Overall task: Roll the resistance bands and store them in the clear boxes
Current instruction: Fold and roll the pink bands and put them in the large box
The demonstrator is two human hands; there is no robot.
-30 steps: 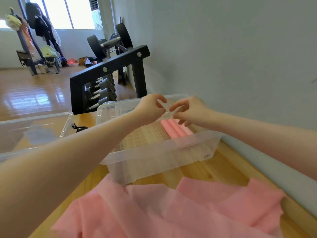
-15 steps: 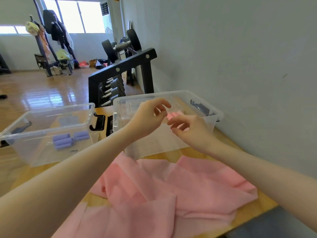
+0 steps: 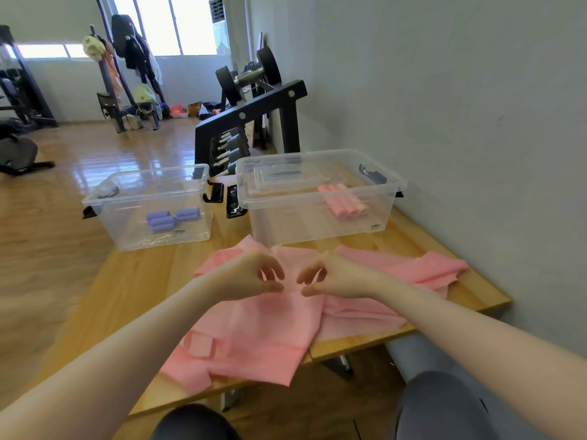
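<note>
Room: gym with a shiny wood floor and a dumbbell rack (image 3: 251, 122) along the grey wall, far behind the wooden worktop (image 3: 139, 281).
Bands: loose pink bands (image 3: 270, 325) sprawl across the near worktop.
Left box (image 3: 149, 204): clear, far left, purple rolls (image 3: 171, 217) inside.
Right box (image 3: 320, 195): clear, far right, pink rolls (image 3: 343, 201) inside.
Left hand (image 3: 251, 274): over the pink pile, fingers curled, thumb near fingertips; can't tell if it pinches band.
Right hand (image 3: 333, 274): just beside it, mirrored, fingers curled; grip unclear too.

box label (image 3: 375, 227) unreadable — band (image 3: 254, 328) partly covered
</note>
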